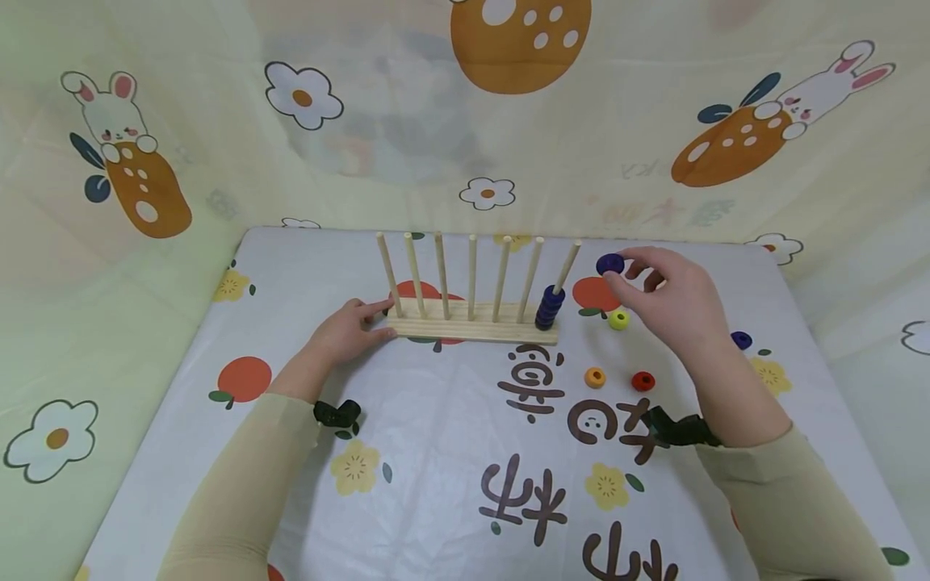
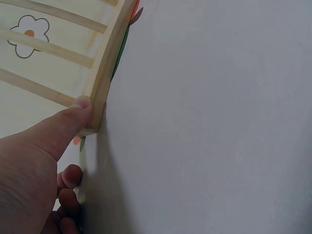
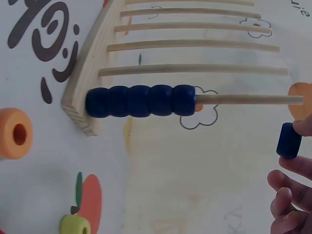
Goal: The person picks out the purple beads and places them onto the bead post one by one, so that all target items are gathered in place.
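A wooden peg rack (image 1: 472,320) with several upright pegs stands on the table. My left hand (image 1: 347,332) grips its left end between thumb and forefinger; in the left wrist view the thumb (image 2: 80,109) presses on the base. Dark blue beads (image 3: 139,101) are stacked on the rightmost peg, whose upper part is bare. To the right of that peg's tip, my right hand (image 1: 672,294) pinches another dark blue bead (image 1: 610,264) between thumb and forefinger, apart from the peg. The other right fingers are loosely bent.
Loose beads lie right of the rack: a yellow-green bead (image 1: 618,320), an orange bead (image 1: 595,377), a red bead (image 1: 643,382) and a dark blue bead (image 1: 741,340) beyond the right wrist. A printed cloth (image 1: 407,500) covers the table, with a patterned curtain (image 1: 392,161) behind.
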Available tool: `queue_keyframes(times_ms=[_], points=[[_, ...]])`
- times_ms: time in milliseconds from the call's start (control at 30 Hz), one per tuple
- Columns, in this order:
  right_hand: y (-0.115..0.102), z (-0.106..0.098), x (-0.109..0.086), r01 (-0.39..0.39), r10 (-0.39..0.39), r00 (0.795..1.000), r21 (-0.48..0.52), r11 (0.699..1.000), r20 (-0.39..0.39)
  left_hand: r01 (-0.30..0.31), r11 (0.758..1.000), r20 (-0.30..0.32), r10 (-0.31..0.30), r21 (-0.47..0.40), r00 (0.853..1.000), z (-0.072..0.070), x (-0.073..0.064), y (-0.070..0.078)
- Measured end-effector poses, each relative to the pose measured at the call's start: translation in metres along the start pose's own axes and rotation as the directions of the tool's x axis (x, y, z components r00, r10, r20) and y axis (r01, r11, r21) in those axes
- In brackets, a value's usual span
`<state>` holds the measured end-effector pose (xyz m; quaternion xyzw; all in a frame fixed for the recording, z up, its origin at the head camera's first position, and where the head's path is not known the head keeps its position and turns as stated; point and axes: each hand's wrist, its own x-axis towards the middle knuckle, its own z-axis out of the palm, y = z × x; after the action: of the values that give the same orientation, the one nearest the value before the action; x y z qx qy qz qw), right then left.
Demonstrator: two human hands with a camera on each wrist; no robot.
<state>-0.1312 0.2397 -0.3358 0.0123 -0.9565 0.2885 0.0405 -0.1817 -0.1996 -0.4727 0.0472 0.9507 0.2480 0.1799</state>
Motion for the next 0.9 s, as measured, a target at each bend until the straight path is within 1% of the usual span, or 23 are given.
queue_keyframes(times_ms=[333, 467, 700, 900], points=[[-0.015, -0.009, 0.001, 0.039, -0.038, 0.997, 0.016, 0.999, -0.06, 0.001, 1.0, 0.006, -0.001, -0.012, 1.0, -0.003, -0.002, 0.002], [-0.022, -0.011, 0.001, 0.056, -0.056, 0.996, 0.01, 0.998, -0.068, -0.002, 1.0, 0.007, 0.002, -0.009, 1.0, -0.003, -0.002, 0.002], [-0.032, -0.013, 0.001, 0.066, -0.064, 0.995, 0.031, 0.997, -0.079, -0.004, 1.0, 0.0, 0.004, -0.005, 1.0, -0.002, -0.003, 0.003], [-0.039, -0.012, 0.004, 0.07, -0.067, 0.996, 0.044, 0.997, -0.065, -0.01, 1.0, 0.002, 0.01, 0.006, 1.0, -0.003, -0.003, 0.004]])
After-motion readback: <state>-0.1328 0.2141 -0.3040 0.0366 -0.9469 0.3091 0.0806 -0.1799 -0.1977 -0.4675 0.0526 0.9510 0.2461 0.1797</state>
